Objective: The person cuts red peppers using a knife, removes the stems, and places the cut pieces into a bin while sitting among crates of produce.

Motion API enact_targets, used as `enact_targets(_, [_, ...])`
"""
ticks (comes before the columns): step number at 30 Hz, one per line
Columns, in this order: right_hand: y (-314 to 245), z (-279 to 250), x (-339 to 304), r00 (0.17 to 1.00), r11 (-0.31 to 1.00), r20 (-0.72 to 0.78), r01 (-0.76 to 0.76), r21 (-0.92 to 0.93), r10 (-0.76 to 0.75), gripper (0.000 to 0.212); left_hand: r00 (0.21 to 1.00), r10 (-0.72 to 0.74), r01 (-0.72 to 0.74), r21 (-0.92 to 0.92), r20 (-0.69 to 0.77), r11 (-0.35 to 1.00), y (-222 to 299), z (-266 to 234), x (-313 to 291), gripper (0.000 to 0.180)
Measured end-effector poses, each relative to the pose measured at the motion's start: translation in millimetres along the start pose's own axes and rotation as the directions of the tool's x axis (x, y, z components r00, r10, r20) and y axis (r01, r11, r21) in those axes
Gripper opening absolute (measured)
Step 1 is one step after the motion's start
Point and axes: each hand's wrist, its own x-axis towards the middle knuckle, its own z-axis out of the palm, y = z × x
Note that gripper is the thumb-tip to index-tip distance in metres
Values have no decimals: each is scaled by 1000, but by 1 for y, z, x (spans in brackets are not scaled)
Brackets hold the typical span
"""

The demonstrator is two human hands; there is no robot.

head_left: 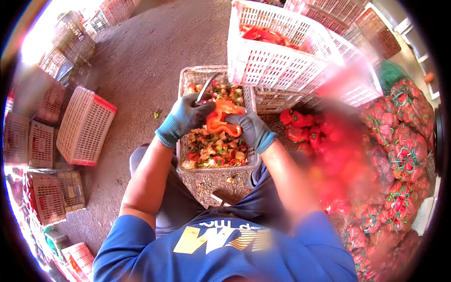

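My left hand (190,112), in a dark grey glove with a blue cuff, is closed around a knife (207,87) whose thin blade points up and away; the handle is hidden in the fist. Its fingers also meet the near side of an opened red bell pepper (217,120). From the other side my right hand (253,129), gloved alike, grips the pepper, with the thumb pressed against the flesh. Both hands are above a plastic crate (256,162) holding pepper cores, seeds and green stems (213,149).
A white crate (277,61) with cut red pepper pieces (268,35) stands ahead on the right, atop another crate. Whole red peppers (305,127) are heaped to my right, beside stacked net sacks of peppers (404,136). Crates (84,124) line the left.
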Motion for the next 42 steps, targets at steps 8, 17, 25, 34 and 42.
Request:
enact_targets(8, [-70, -64, 23, 944, 865, -328, 183, 468, -23, 42, 992, 58, -67, -74, -114, 995, 7, -10, 18, 51])
enact_targets(17, [-165, -131, -69, 746, 807, -627, 502, 310, -224, 62, 993, 115, -115, -129, -3, 985, 10, 5, 28, 50])
enact_targets(25, [158, -288, -249, 700, 818, -672, 226, 529, 242, 21, 996, 83, -86, 189, 28, 978, 10, 26, 7, 46])
enact_targets(34, [327, -228, -364, -173, 738, -794, -296, 607, 583, 44, 997, -10, -14, 335, 71, 942, -22, 65, 42, 49])
enact_targets(42, [377, -232, -435, -434, 551, -877, -689, 471, 206, 54, 976, -115, 36, 385, 183, 922, -30, 114, 64, 46])
